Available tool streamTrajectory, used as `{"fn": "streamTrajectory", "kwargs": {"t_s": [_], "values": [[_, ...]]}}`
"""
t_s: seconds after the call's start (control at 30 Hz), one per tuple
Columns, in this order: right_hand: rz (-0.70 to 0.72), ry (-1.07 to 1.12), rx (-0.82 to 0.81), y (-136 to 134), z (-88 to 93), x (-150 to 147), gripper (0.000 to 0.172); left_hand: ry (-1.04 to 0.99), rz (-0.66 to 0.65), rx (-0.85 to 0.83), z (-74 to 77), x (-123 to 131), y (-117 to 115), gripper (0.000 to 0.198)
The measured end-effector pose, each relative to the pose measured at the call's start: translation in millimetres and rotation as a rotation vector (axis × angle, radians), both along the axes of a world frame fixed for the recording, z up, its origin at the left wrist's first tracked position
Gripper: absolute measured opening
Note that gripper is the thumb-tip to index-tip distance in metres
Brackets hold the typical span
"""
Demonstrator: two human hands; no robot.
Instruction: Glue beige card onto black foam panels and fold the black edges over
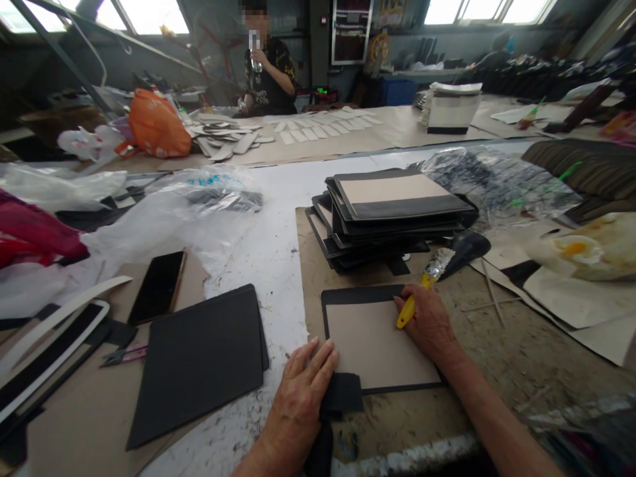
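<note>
A tan board with a black border (370, 334) lies flat on brown paper in front of me. My left hand (301, 391) rests with fingers stretched flat on its near left corner, beside a black folded strip (342, 394). My right hand (430, 321) is closed round a yellow-handled brush (417, 295) whose bristles point away to the right, and it presses on the board's right edge.
A stack of similar bordered boards (392, 212) stands just beyond. Black sheets (199, 361), a phone (158, 286) and small scissors (124, 356) lie to the left. Plastic bags (173, 218) crowd the far left. Another person (265, 66) sits at the far table.
</note>
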State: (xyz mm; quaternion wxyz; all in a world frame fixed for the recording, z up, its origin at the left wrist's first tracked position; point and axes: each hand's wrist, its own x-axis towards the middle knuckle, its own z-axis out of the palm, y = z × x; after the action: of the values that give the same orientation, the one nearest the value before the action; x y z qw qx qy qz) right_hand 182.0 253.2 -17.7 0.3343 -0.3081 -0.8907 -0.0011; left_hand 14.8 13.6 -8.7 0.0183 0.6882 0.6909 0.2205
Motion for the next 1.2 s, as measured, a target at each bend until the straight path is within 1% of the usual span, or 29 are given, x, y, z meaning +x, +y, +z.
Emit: {"fn": "streamTrajectory", "kwargs": {"t_s": [0.2,0.43,0.67,0.87,0.97,1.03,1.13,1.2], "values": [[0.025,0.055,-0.114,3.7,-7.9,0.2,0.013,-0.011,0.012,-0.010,0.8,1.2,0.1,0.076],[0.007,0.075,-0.207,1.8,-5.5,0.0,0.008,-0.039,0.008,-0.032,2.8,2.3,0.6,0.070],[-0.003,0.062,-0.238,-0.7,-0.2,0.4,0.005,-0.052,-0.003,-0.073,7.4,2.2,0.8,0.073],[-0.005,0.029,-0.276,1.9,-2.7,-0.5,0.003,-0.099,0.001,-0.097,8.1,2.3,0.6,0.075],[0.016,0.027,-0.289,3.3,-4.0,-0.9,0.001,-0.166,-0.010,-0.089,9.3,-1.3,0.7,0.080],[0.018,0.039,-0.277,3.4,-4.6,-0.9,0.002,-0.255,-0.032,-0.072,10.8,-5.6,0.1,0.081],[0.012,0.051,-0.244,2.1,-4.7,-0.3,0.003,-0.393,-0.061,-0.044,12.6,-12.0,-3.0,0.070],[0.009,0.060,-0.228,0.4,-4.0,-0.1,0.004,-0.408,-0.105,-0.056,12.7,-14.3,-6.7,0.063]]}}
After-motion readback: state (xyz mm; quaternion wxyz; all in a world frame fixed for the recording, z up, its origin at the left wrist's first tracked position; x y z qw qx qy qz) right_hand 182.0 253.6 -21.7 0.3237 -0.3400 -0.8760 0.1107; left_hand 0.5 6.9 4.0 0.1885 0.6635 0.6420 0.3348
